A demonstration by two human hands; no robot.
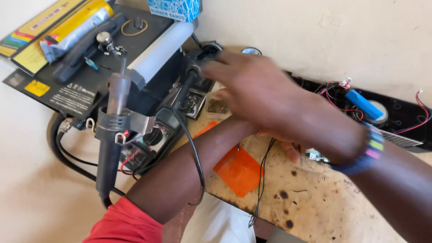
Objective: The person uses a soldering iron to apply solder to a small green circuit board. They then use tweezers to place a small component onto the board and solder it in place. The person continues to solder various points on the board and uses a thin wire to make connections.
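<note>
The thing being handled is a black pen-shaped soldering iron handle (194,67) with a thick black cord (194,148) coming off its lower end and looping down past the edge of the bench. It sits at the back of the scorched wooden worktop (315,207), just in front of the black rework station (148,135), tilted with its top end toward the wall. The right hand (256,90) is reaching across and closes around the upper part of it; the fingers look curled together over it, though the motion blur makes the exact grip hard to call. A multicoloured beaded bracelet (369,148) sits on that wrist.

The left hand (290,144) is mostly tucked under the right forearm, so only a few fingertips poke out near the tabletop, and I can't tell if they're spread or holding anything. That arm has a red sleeve (130,222).

Nearby: an orange plastic sheet (238,171) flat on the bench, a grey hot-air wand (112,130) parked in its holder on the left, and a blue cylindrical battery cell (363,104) with red wires by the wall.
</note>
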